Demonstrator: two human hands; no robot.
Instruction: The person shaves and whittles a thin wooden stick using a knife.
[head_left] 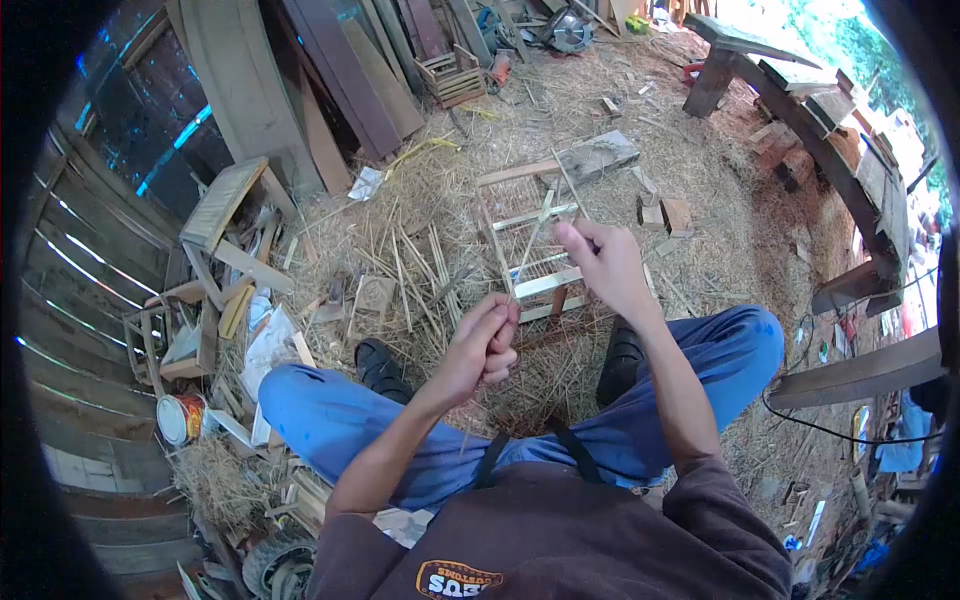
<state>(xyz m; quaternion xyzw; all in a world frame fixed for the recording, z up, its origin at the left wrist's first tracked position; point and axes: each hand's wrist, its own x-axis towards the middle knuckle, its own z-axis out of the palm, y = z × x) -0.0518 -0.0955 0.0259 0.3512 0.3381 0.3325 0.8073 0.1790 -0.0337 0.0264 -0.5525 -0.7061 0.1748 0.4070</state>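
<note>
My left hand [485,345] is closed, its fingertips pinched together at the near left corner of a light wooden frame with thin slats [548,284]. What the pinch holds, if anything, is too small to make out. Higher and to the right, my right hand [608,262] is curled closed with the thumb on top, over the right side of the same frame. Its fingers hide whatever may be inside them. The frame's far end lies by a grey board [598,155] on the ground.
Loose thin sticks [415,265] lie left of the frame, and wood blocks [668,216] to its right. A small slatted crate [452,78] and a circular saw [570,32] stand at the back. A long bench [850,150] runs along the right. A can [180,420] sits at left.
</note>
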